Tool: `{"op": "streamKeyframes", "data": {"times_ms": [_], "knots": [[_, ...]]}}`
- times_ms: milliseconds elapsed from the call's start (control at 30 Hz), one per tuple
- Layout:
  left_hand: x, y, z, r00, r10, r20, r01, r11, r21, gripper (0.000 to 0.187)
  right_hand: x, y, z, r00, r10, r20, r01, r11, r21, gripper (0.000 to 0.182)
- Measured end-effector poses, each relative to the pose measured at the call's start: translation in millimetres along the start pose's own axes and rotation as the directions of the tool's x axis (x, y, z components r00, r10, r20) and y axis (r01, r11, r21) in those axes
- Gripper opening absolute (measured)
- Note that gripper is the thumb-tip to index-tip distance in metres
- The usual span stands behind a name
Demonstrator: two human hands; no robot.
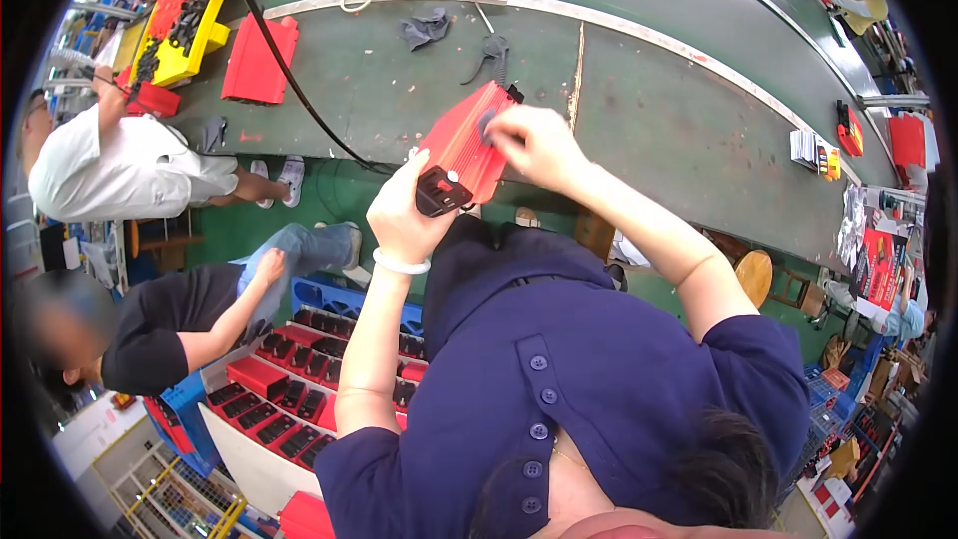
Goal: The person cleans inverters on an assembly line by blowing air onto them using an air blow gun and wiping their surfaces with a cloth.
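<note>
My left hand [404, 208], with a white bracelet at the wrist, grips a red power inverter [467, 136] by its near end. The inverter has a ribbed casing and a black end panel with sockets, and it is tilted over the bench's near edge. My right hand [539, 145] has its fingers closed on a dark grey wad [486, 127], which looks like cloth, against the inverter's casing. Beyond the inverter, a tool with a dark cable [493, 48] lies on the green bench [349, 90]. A crumpled grey cloth [426, 30] lies to its left.
Another red casing [259, 60] and a yellow bin [185, 15] of red and black parts stand at left. A black cable [289, 75] hangs across the bench. Two people are on the left, near a crate [264, 419] of red inverters. A stool [753, 277] stands at right.
</note>
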State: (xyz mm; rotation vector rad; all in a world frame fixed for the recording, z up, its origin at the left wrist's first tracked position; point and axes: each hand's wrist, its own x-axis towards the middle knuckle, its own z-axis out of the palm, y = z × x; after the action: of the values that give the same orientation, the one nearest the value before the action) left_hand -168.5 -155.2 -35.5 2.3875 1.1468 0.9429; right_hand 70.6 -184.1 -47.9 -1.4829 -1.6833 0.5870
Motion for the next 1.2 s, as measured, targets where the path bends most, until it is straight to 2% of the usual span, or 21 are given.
{"op": "streamKeyframes", "data": {"times_ms": [67,133,200,233,267,333,400,467,533,633,733,800,833,867,933,1000,1067,1200], "knots": [[1,-3,3,1.000,0.017,0.010,-0.017,1.000,-0.004,0.058,-11,-29,-4,0.978,-0.179,0.103,0.164,0.976,0.141,0.012],[-1,-6,6,0.998,0.056,0.024,-0.056,0.998,-0.008,0.058,-9,-30,-15,0.949,-0.185,0.255,0.110,0.953,0.281,0.011],[-6,-8,10,0.998,0.042,0.040,-0.041,0.999,-0.027,0.061,-1,-1,-14,0.959,0.174,0.226,-0.259,0.862,0.436,0.014],[-7,-8,11,0.998,0.017,0.056,-0.015,0.999,-0.051,0.062,5,21,-18,0.942,0.296,0.160,-0.335,0.875,0.350,0.016],[-8,-9,12,0.998,-0.008,0.069,0.013,0.997,-0.073,0.062,6,37,-17,0.947,0.316,0.059,-0.318,0.888,0.333,0.017],[-10,-9,14,0.996,0.003,0.087,0.002,0.998,-0.055,0.063,1,25,-21,0.932,0.320,0.171,-0.359,0.883,0.301,0.016],[-7,-6,12,0.996,0.021,0.090,-0.017,0.999,-0.048,0.062,-8,-2,-24,0.924,0.153,0.351,-0.199,0.975,0.097,0.014],[-6,-7,11,0.996,0.011,0.087,-0.007,0.999,-0.044,0.061,-19,-16,-19,0.937,0.128,0.325,-0.108,0.991,-0.077,0.015],[-8,-6,11,0.996,-0.019,0.090,0.024,0.998,-0.050,0.061,-25,-29,-17,0.963,0.042,0.266,-0.044,0.999,0.002,0.018],[-10,-13,14,0.998,-0.018,0.068,0.021,0.999,-0.044,0.063,-22,-54,-29,0.914,-0.008,0.406,0.037,0.997,-0.065,0.013],[-9,-13,12,0.998,-0.005,0.068,0.007,0.999,-0.036,0.063,-24,-48,-26,0.900,-0.139,0.413,0.099,0.988,0.117,0.011],[-7,-11,10,0.996,0.014,0.083,-0.010,0.999,-0.041,0.064,-16,-31,-25,0.894,-0.155,0.421,0.072,0.976,0.206,0.011],[-5,-10,10,0.996,0.025,0.087,-0.021,0.999,-0.046,0.064,-12,-25,-27,0.879,-0.196,0.434,0.126,0.975,0.185,0.012],[-3,-11,11,0.996,0.033,0.083,-0.029,0.998,-0.049,0.064,-7,-22,-34,0.869,-0.186,0.458,0.169,0.983,0.078,0.013],[-2,-13,11,0.996,0.045,0.076,-0.041,0.998,-0.051,0.064,-2,6,-32,0.909,-0.126,0.397,0.142,0.990,-0.012,0.014],[6,-15,9,0.996,0.038,0.085,-0.034,0.998,-0.049,0.063,-5,3,-30,0.915,-0.113,0.388,0.132,0.991,-0.021,0.019],[3,-12,8,0.994,0.024,0.107,-0.019,0.998,-0.054,0.062,-11,-10,-32,0.895,-0.045,0.444,0.076,0.996,-0.052,0.018],[2,-15,11,0.996,0.027,0.086,-0.023,0.999,-0.044,0.060,-19,-40,-26,0.892,-0.193,0.410,0.148,0.979,0.140,0.020]]}}
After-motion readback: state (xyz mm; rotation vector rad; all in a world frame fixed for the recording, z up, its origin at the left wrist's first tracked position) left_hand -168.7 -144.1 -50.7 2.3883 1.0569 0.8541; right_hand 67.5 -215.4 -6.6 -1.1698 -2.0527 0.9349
